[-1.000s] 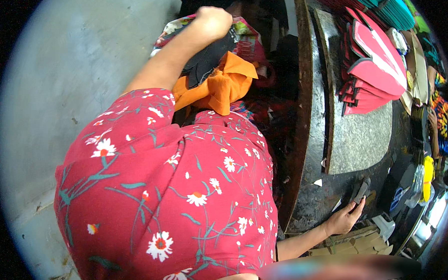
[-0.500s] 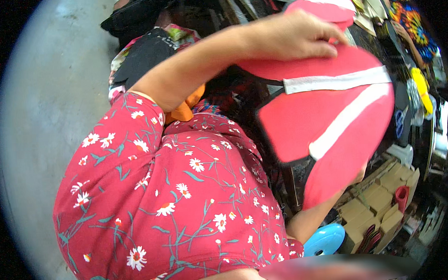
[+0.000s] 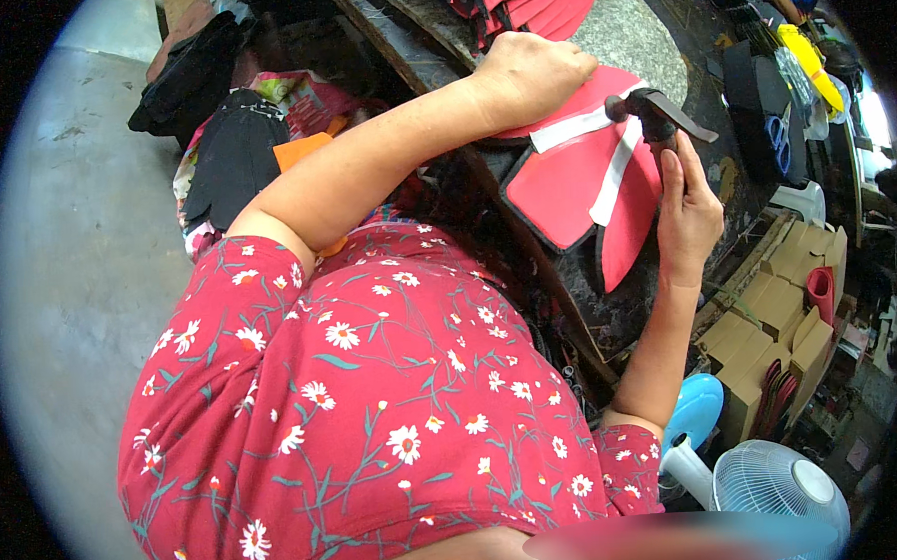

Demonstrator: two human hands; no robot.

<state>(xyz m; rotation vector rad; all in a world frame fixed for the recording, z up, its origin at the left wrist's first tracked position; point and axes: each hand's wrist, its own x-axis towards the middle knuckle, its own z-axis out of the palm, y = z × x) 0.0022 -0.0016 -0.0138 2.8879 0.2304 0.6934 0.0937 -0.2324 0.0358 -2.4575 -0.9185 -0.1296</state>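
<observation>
A red U-shaped piece (image 3: 562, 197) with dark edges and two white strips lies on the dark worktable (image 3: 611, 335). My left hand (image 3: 535, 76) is closed at its upper left edge, fingers curled down and partly hidden. In my right hand (image 3: 688, 209) is a hammer (image 3: 652, 116), its dark head above the right side of the red piece. The fingers wrap the handle just below the head, and most of that handle is out of sight.
Several stacked red pieces (image 3: 532, 6) lie beyond my left hand, by a grey stone slab (image 3: 633, 37). To the right are blue-handled scissors (image 3: 779, 145), cardboard boxes (image 3: 770, 306), a blue round object (image 3: 696, 409) and a fan (image 3: 783, 496). Another person's arm shows at the upper right.
The red piece has gone from raised in both hands to lying on the worktable. My right hand has let go of it and now holds the hammer. The view has shifted.
</observation>
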